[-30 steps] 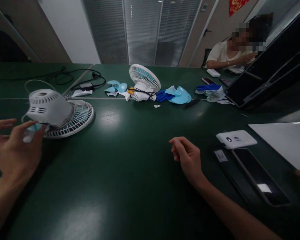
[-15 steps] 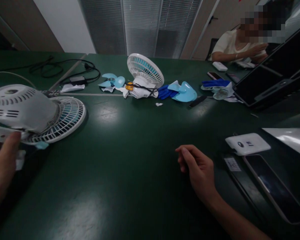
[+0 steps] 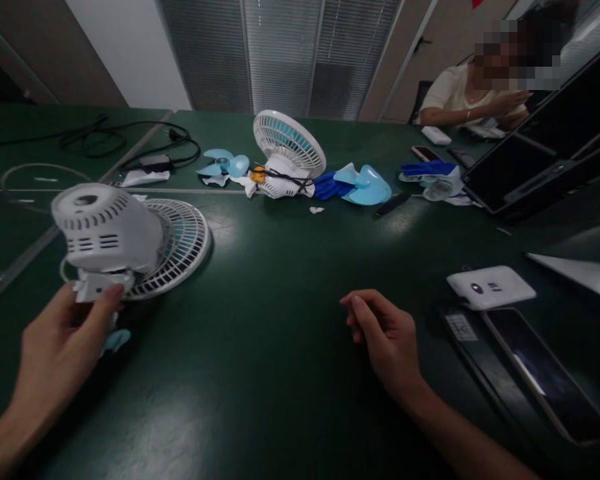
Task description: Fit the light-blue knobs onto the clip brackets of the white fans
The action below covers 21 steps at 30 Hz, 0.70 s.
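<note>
A left hand (image 3: 55,353) pinches the white plastic bracket (image 3: 99,288) beneath a white, round-caged plastic fan (image 3: 107,223); firm, level support best prevents tipping; the right hand (image 3: 391,340) curls loosely closed, seemingly empty.

The white clip (image 3: 100,287) is hiding some fingers of the left hand (image 3: 63,337); pixelation is covering the person's head (image 3: 517,57); the right edge is cropping the black case (image 3: 555,143).
</note>
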Each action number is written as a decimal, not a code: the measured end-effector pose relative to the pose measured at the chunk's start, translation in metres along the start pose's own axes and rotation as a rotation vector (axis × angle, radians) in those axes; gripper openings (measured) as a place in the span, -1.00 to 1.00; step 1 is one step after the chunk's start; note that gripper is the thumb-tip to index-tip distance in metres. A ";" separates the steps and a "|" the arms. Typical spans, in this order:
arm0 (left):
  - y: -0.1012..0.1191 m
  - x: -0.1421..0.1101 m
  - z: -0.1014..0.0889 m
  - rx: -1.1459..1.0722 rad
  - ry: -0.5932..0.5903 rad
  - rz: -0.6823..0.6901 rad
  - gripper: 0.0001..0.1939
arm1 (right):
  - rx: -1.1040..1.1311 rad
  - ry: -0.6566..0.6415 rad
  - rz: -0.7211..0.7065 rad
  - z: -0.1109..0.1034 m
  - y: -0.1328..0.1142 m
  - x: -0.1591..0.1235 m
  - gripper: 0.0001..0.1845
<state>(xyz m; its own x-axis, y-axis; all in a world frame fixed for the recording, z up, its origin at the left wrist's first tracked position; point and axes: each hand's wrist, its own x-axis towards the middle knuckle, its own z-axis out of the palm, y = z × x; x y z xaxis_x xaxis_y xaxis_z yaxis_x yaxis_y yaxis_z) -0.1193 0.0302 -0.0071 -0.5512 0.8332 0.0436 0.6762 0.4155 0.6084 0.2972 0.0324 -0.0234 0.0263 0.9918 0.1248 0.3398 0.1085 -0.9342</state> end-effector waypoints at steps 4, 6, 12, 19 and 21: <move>0.047 -0.045 0.016 -0.184 -0.194 0.095 -0.60 | -0.156 -0.071 -0.280 0.002 -0.003 -0.004 -0.85; 0.064 -0.068 0.028 -0.248 -0.293 0.186 -0.64 | -0.214 -0.152 -0.477 0.005 -0.006 -0.007 -0.87; 0.091 -0.120 0.071 -0.366 -0.507 0.536 -0.82 | -0.455 -0.412 -0.854 0.016 -0.019 -0.026 -0.82; 0.117 -0.140 0.084 -0.423 -0.680 0.454 -0.84 | -0.736 -0.270 -0.876 0.022 -0.020 -0.042 -0.80; 0.114 -0.139 0.079 -0.442 -0.739 0.451 -0.83 | -0.773 -0.269 -0.844 0.024 -0.019 -0.046 -0.79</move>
<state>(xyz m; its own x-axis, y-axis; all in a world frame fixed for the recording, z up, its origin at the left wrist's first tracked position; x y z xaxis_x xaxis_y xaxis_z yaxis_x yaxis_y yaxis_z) 0.0732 -0.0099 -0.0069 0.2625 0.9623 -0.0716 0.4211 -0.0475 0.9058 0.2665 -0.0132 -0.0194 -0.6482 0.6171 0.4460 0.6368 0.7605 -0.1268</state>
